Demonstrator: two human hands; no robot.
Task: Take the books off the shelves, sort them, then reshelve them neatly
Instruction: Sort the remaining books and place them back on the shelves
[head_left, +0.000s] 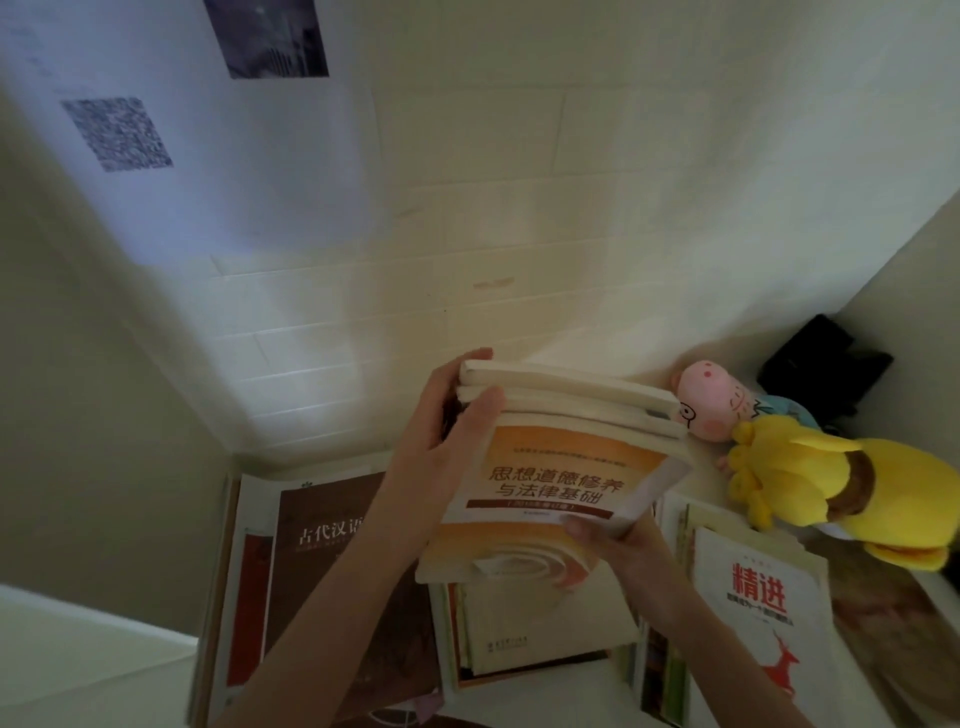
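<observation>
Holding a small pile of books (566, 452) above the brown book (332, 561), the left hand (441, 447) and right hand (618, 545) grip its ends; the tilted top ones could slide off.

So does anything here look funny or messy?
Yes. Two plush toys, a pink pig and a yellow one, lie tipped over beside the books. The book stacks below sit crooked, edges not lined up. The bundle of books held by the left hand and right hand is uneven too.
</observation>
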